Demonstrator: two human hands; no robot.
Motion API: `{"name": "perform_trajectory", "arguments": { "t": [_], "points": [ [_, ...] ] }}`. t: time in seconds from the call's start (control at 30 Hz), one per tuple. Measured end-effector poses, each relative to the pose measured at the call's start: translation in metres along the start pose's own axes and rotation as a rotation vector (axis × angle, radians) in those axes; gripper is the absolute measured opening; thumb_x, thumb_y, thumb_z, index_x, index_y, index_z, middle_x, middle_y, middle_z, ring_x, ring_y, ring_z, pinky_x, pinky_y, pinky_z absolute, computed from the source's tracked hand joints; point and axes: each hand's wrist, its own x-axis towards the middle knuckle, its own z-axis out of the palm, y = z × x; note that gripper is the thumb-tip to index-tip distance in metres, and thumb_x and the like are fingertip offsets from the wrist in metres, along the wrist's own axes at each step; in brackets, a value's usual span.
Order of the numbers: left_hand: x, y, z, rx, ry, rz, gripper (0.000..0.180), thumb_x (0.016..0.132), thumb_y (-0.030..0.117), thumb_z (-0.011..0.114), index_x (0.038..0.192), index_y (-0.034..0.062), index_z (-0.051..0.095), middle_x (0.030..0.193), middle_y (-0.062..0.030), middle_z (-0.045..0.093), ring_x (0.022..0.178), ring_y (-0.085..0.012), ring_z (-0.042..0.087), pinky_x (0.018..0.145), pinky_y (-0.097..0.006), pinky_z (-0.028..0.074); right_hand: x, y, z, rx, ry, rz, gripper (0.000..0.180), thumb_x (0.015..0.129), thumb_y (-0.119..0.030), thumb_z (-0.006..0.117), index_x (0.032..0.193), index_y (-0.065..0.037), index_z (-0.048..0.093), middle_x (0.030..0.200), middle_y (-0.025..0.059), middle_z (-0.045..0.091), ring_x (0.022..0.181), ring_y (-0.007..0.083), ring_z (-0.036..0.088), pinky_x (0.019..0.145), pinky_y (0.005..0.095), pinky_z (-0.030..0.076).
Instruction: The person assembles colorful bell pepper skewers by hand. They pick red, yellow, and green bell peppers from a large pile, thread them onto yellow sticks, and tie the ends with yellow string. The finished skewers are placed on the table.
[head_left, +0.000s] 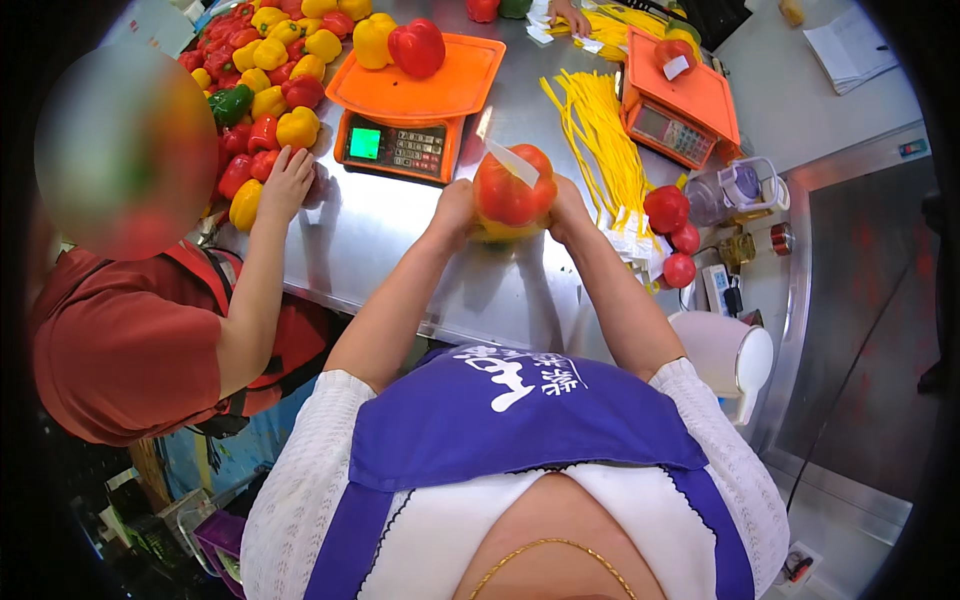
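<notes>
Over the metal table I hold a stack of bell peppers between my two hands, a red bell pepper [503, 193] on top and a yellow bell pepper [500, 232] showing beneath it. My left hand [456, 212] is closed on the left side and my right hand [567, 208] on the right. A white strip [514, 164] lies across the red pepper's top. Most of my fingers are hidden behind the peppers. Just beyond my left hand stands an orange scale [398, 148] with a lit green display. Its tray [430, 85] carries one yellow and one red pepper.
To the left, a co-worker's hand [290, 182] touches a large pile of peppers [268, 75]. Yellow strips with white ends [600, 130] lie right of me, beside a second orange scale [680, 95] holding labelled peppers. Red peppers [666, 210] and a plastic jug [735, 190] stand near the right edge.
</notes>
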Motion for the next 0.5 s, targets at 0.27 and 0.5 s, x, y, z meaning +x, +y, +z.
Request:
{"name": "perform_trajectory", "arguments": {
  "t": [0.27,0.5],
  "points": [
    [0.025,-0.03,-0.015,0.567,-0.027,0.095,0.038,0.087,0.03,0.058,0.086,-0.0072,0.063,0.077,-0.0209,0.064,0.074,-0.0336,0.063,0.064,-0.041,0.049,0.043,0.057,-0.023,0.004,-0.171,-0.132,0.033,0.088,-0.025,0.065,0.112,-0.002,0.063,0.106,0.009,0.065,0.091,0.0181,0.063,0.08,0.0327,0.053],
    [0.004,-0.032,-0.013,0.288,0.244,-0.058,0.029,0.088,0.027,0.058,0.087,-0.0019,0.054,0.073,-0.0119,0.058,0.063,-0.0209,0.055,0.056,-0.037,0.045,0.05,0.068,-0.026,0.006,-0.247,-0.015,0.033,0.092,-0.022,0.063,0.121,-0.008,0.056,0.114,0.0077,0.062,0.101,0.0194,0.062,0.088,0.0376,0.053]
  ]
}}
